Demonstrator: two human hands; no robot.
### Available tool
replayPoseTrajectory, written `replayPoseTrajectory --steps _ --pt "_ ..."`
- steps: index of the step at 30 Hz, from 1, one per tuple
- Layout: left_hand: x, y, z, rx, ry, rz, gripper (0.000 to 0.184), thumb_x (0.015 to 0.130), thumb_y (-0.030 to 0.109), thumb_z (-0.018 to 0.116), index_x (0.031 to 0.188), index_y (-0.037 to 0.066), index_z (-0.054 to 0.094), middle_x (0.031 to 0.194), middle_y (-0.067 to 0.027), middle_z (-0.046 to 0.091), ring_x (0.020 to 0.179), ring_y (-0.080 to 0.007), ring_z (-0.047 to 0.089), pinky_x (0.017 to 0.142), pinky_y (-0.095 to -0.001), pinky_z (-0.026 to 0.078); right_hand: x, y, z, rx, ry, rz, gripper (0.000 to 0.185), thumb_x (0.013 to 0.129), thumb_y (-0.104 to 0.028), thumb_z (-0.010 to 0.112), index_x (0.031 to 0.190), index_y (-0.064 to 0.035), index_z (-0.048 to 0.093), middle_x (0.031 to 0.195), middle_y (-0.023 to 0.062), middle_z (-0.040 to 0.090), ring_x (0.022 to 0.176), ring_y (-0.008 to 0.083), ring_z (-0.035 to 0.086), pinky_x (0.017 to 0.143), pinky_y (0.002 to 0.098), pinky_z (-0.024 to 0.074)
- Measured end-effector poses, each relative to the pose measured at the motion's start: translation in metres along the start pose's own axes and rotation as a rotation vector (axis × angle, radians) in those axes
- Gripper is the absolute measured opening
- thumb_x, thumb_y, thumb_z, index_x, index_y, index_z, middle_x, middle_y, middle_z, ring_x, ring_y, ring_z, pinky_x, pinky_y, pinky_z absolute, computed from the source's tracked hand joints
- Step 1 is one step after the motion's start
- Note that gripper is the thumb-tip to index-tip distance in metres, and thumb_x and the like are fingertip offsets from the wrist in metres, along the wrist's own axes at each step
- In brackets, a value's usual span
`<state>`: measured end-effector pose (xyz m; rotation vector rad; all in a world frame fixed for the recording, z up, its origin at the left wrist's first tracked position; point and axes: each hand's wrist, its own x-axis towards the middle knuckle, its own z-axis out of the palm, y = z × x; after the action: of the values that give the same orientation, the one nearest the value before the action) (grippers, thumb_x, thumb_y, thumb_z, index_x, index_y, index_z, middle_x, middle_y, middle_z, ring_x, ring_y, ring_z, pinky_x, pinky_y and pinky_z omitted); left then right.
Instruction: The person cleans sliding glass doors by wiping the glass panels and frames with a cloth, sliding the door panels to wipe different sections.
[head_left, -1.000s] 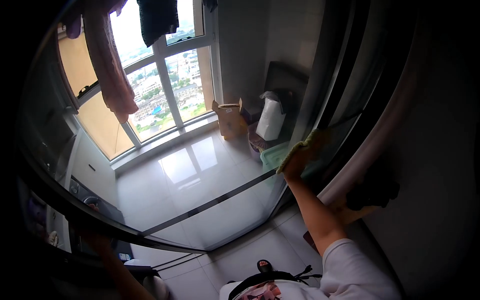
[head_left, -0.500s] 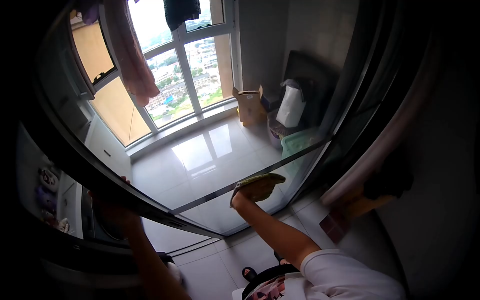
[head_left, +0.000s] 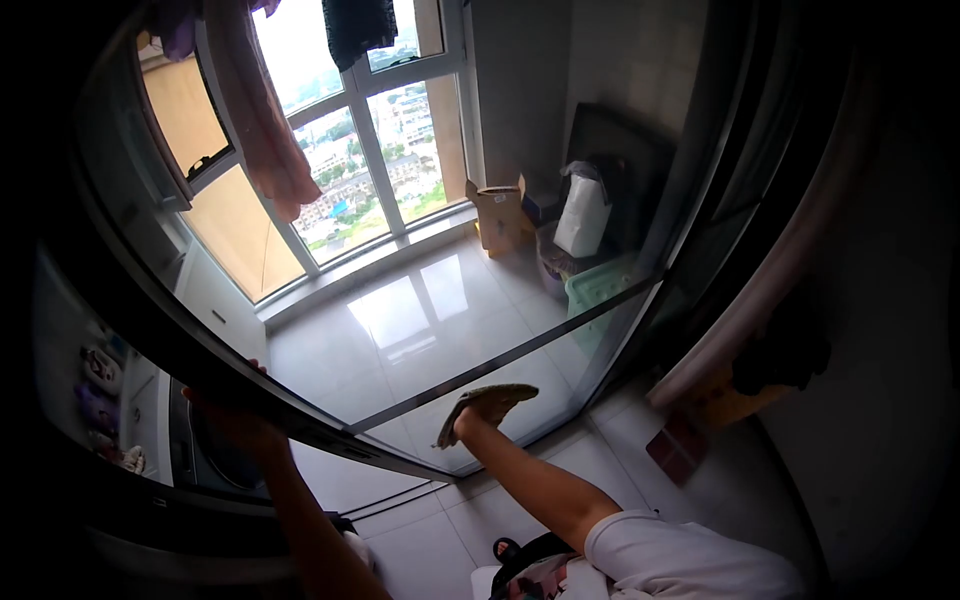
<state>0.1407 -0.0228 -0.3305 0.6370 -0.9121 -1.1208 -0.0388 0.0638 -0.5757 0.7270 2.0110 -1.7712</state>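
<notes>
My right hand (head_left: 478,412) holds a yellowish-brown cloth (head_left: 518,391) against the lower glass pane (head_left: 570,365) of a dark-framed door, below its crossbar (head_left: 470,375). The cloth covers most of the fingers, and one corner hangs by the wrist. On the left, my left hand (head_left: 240,425) grips the upright edge of the door frame (head_left: 320,428). Its fingertips show past the far side, and shadow hides the rest of the grip.
Through the glass are a tiled floor (head_left: 400,330), a cardboard box (head_left: 499,215), a green basket (head_left: 597,290) and a white package (head_left: 582,215). A pink garment (head_left: 265,140) hangs by the window. A round-doored appliance (head_left: 215,445) stands at left.
My right hand has moved down and left across the lower pane with the cloth. My left hand stays on the door frame. The view has shifted slightly.
</notes>
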Motion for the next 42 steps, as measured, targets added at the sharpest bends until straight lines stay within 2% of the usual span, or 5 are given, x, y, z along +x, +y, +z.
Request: replayPoseTrajectory --steps 11,23,31,37,42 --pt "0.016 -0.017 -0.020 0.017 -0.109 0.161 0.060 0.094 0.052 0.016 0.126 0.008 0.043 0.099 -0.0175 0.060 0.081 -0.0247 0.064 0.072 -0.0367 0.056 0.025 -0.162 -0.081 0.046 0.196 -1.093 0.069 0.093 -0.035 0.042 0.141 -0.0014 0.007 0.142 0.0203 0.016 0.132 0.0313 0.017 0.110 0.0371 0.0097" --pt "0.013 -0.008 -0.012 0.068 -0.058 0.123 0.056 0.095 0.050 0.019 0.126 0.009 0.041 0.104 -0.0190 0.056 0.086 -0.0280 0.061 0.074 -0.0375 0.056 0.017 -0.166 -0.099 0.167 -0.203 -0.894 0.111 0.077 -0.060 0.058 0.137 0.0050 -0.009 0.143 0.0270 0.007 0.132 0.0295 0.015 0.108 0.0377 0.0086" --pt "0.038 -0.024 -0.041 -0.090 -0.334 0.141 0.049 0.096 0.044 0.021 0.134 0.014 0.027 0.112 -0.0232 0.052 0.086 -0.0264 0.063 0.068 -0.0358 0.058 0.024 -0.172 -0.111 0.649 -0.377 -0.474 0.073 0.089 -0.056 0.039 0.132 0.0016 0.028 0.126 0.0101 0.036 0.113 0.0156 0.037 0.099 0.0280 0.0276" --pt "-0.001 0.002 0.000 -0.038 0.031 0.026 0.057 0.094 0.052 0.024 0.125 0.007 0.041 0.101 -0.0166 0.054 0.088 -0.0228 0.059 0.073 -0.0321 0.054 -0.047 -0.148 -0.080 0.110 -0.262 -1.527 0.075 0.088 -0.060 0.029 0.140 -0.0059 0.021 0.145 0.0235 0.006 0.134 0.0376 0.003 0.105 0.0513 0.0013" --pt "0.007 -0.004 -0.005 0.069 -0.008 0.141 0.056 0.093 0.053 0.024 0.120 0.008 0.044 0.098 -0.0150 0.054 0.080 -0.0227 0.058 0.073 -0.0339 0.052 -0.090 -0.119 -0.085 -0.160 -0.799 -2.020 0.064 0.072 -0.050 0.065 0.128 -0.0247 0.045 0.137 0.0034 0.034 0.131 0.0318 0.022 0.104 0.0481 0.0214"
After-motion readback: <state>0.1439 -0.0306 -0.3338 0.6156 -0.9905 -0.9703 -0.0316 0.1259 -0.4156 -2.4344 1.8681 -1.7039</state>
